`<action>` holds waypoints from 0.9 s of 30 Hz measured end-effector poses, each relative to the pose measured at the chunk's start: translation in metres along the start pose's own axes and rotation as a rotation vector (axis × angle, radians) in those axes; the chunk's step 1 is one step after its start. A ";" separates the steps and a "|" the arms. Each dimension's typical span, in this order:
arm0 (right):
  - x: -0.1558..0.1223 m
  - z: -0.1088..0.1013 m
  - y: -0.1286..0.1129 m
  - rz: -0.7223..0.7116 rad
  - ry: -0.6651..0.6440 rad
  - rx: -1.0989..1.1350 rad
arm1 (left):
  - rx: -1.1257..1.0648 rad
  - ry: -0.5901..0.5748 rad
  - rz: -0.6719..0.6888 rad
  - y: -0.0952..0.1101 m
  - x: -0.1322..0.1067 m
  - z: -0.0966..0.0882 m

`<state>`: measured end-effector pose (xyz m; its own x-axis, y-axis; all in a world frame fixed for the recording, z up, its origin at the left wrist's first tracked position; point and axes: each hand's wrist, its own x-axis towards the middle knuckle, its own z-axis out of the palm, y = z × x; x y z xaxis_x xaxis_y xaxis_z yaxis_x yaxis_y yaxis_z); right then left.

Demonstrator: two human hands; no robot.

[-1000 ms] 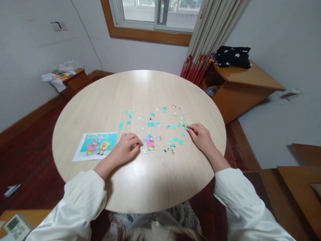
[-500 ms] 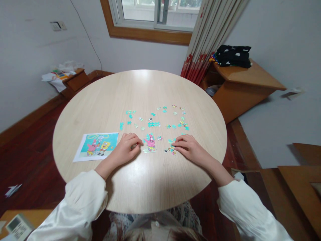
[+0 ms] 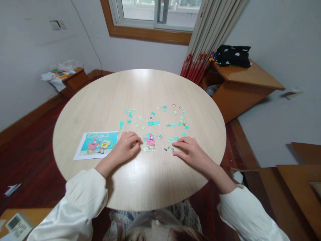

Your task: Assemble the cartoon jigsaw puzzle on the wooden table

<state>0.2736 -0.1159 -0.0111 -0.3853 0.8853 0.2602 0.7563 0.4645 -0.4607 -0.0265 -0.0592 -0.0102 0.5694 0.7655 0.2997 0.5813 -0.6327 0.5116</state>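
My left hand (image 3: 125, 147) rests curled on the round wooden table (image 3: 140, 90), its fingertips pinched on a small jigsaw piece just left of the joined pink-character cluster (image 3: 150, 142). My right hand (image 3: 188, 150) lies to the right of that cluster, fingers bent, with the fingertips pressing on a small group of pieces (image 3: 170, 148). Several loose turquoise pieces (image 3: 154, 123) are scattered across the table beyond both hands. A printed reference picture (image 3: 97, 144) lies flat to the left of my left hand.
A wooden cabinet (image 3: 245, 83) with dark folded cloth (image 3: 233, 55) stands at the right, beside a curtain (image 3: 208, 36). A low box with papers (image 3: 67, 75) sits at the left wall. A remote-like device (image 3: 16, 226) lies at the bottom left.
My right hand has come back from the far-right pieces to the small group near the joined cluster and settled there. The left hand has stayed put.
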 end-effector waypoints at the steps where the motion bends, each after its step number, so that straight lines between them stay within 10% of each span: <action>1: -0.001 0.000 -0.001 0.001 -0.020 -0.006 | 0.000 0.004 0.003 0.000 0.000 0.000; 27: -0.001 0.006 0.002 0.014 0.043 -0.063 | 0.086 -0.153 0.158 0.015 -0.003 0.008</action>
<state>0.2724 -0.1157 -0.0178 -0.3525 0.8895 0.2906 0.7937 0.4487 -0.4106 -0.0148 -0.0719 -0.0095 0.7350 0.6338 0.2411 0.5218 -0.7557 0.3959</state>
